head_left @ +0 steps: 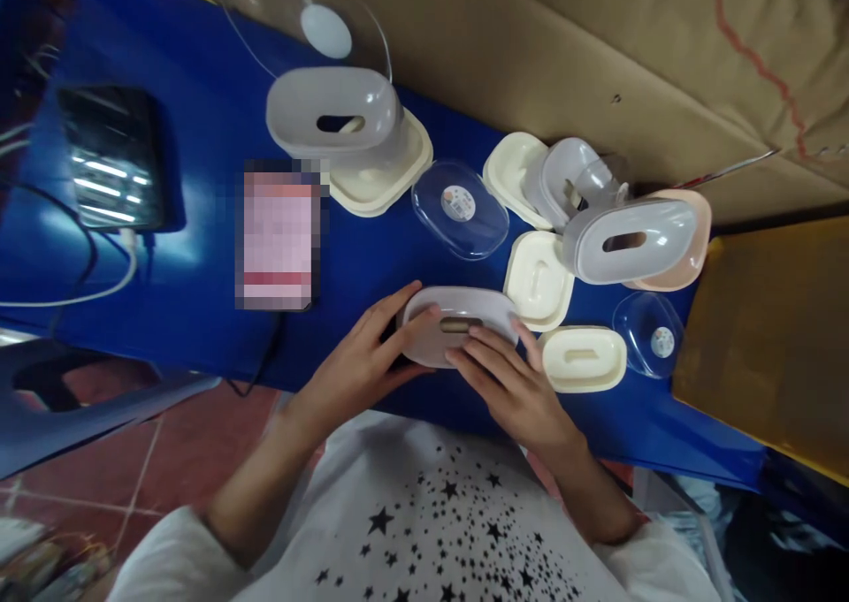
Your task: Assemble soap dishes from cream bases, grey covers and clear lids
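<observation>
A light grey plastic tissue box (457,301) with an oval slot in its top sits at the front edge of the blue table. My left hand (371,346) grips its left end, with fingers along the back and the top. On the right end lies my right hand (508,368), its fingertips by the slot and one finger around the far side. The underside of the box is hidden. Just right of it are a cream square base (539,297) and a cream oblong base (600,377). Behind it lies a clear oval lid (431,209) with a round sticker.
More grey boxes (663,257) are piled at the right, and another grey box (292,111) stands back left on a cream base. A phone with a blurred screen (277,240) and a black device (112,160) with cables lie left. A brown carton (769,337) borders the right.
</observation>
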The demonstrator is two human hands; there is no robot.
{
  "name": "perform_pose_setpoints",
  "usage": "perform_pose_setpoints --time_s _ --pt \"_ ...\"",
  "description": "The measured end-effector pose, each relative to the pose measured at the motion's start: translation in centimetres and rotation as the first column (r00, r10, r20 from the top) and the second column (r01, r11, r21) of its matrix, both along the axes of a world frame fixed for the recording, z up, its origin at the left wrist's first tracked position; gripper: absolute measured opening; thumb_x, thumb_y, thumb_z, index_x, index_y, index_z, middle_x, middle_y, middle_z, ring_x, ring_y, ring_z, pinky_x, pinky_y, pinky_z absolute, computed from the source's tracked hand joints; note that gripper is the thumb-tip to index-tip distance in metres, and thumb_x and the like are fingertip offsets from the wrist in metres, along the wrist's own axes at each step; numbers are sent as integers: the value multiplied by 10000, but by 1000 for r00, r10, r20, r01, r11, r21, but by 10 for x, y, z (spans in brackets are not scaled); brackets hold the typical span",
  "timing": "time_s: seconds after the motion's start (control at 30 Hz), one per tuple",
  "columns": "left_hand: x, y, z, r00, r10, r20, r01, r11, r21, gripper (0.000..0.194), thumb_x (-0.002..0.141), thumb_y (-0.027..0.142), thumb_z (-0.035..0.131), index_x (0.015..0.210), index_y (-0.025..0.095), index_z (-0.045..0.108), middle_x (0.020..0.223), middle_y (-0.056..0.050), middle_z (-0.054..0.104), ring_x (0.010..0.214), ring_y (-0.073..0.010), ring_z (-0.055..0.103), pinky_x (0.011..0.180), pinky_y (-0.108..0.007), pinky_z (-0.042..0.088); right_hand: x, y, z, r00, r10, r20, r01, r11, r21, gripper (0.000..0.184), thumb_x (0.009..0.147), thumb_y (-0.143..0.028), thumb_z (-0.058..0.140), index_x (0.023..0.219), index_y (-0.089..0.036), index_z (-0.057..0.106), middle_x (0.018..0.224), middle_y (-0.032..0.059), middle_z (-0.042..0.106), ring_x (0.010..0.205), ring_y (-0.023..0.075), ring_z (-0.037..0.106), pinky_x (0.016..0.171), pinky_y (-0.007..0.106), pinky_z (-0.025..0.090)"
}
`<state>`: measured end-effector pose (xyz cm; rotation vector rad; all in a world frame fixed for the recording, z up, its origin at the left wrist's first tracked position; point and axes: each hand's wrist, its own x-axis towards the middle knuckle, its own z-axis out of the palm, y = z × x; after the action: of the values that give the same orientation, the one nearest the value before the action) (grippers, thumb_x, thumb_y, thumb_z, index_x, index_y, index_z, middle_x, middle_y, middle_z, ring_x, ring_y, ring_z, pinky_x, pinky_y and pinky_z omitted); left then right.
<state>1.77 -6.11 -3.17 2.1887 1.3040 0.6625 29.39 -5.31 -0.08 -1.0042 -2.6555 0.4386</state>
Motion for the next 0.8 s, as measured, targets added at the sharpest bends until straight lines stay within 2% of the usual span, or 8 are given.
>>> perform_pose_setpoints --time_s 0.13,0.27,0.33,0.47,0.53,0.63,0.7,0.8 --pt "-1 -1 2 1000 -18 7 18 999 -38 858 1021 129 751 1746 311 329 1753 -211 407 1608 -391 489 1249 -565 551 0 2 0 996 70 -54 -68 997 35 382 1104 -103 610 1445 -240 715 1383 27 814 1420 206 688 1419 525 323" --pt "-3 5 3 996 -89 5 89 995 -33 819 1025 290 800 1717 264 361 1760 -252 358 1648 -425 413 1276 -624 502 -9 -5 -7 999 22 -41 -19 997 71 353 1114 -117 589 1417 -227 735 1360 40 824 1368 202 717 1366 478 414" --pt "-5 8 2 995 -104 -2 104 995 -5 799 1033 306 793 1706 265 364 1750 -257 365 1640 -429 422 1289 -661 468 -13 -8 -11 999 11 -32 -8 996 88 350 1114 -114 581 1407 -218 742 1348 53 828 1341 209 730 1340 474 442" --pt "-8 10 -5 996 -79 29 78 997 12 736 1039 285 782 1669 259 403 1709 -254 422 1590 -416 487 1271 -652 487 -12 0 -3 996 10 -90 -8 1000 15 356 1114 -156 610 1449 -224 712 1328 60 832 1304 214 747 1241 449 538" --pt "-8 10 -8 995 -57 83 58 998 -2 753 1029 301 796 1667 270 397 1702 -248 431 1577 -412 502 1251 -644 512 -10 17 11 982 -11 -188 6 1000 -30 404 1113 -203 626 1514 -237 663 1308 65 832 1289 227 753 1175 457 587" --pt "-7 8 -10 988 -22 155 25 1000 -17 812 1020 299 806 1690 283 348 1710 -249 422 1596 -410 483 1245 -653 519 -18 56 29 964 -146 -221 150 989 -1 436 1112 -234 611 1548 -253 634 1368 97 796 1338 278 726 1167 504 581" --pt "-9 6 -9 984 9 177 -5 1000 -23 835 1019 270 803 1702 271 321 1727 -262 403 1619 -410 456 1256 -664 508 -32 87 27 966 -238 -97 243 969 49 422 1128 -319 598 1542 -251 635 1494 131 728 1424 329 670 1212 551 536" --pt "-17 5 -6 982 34 187 -28 999 -34 872 1011 249 813 1715 261 298 1747 -268 388 1636 -404 444 1272 -666 497 -54 126 8 947 -302 112 297 953 61 580 1117 -473 602 1632 -217 528 1682 195 556 1559 427 525 1240 670 481"
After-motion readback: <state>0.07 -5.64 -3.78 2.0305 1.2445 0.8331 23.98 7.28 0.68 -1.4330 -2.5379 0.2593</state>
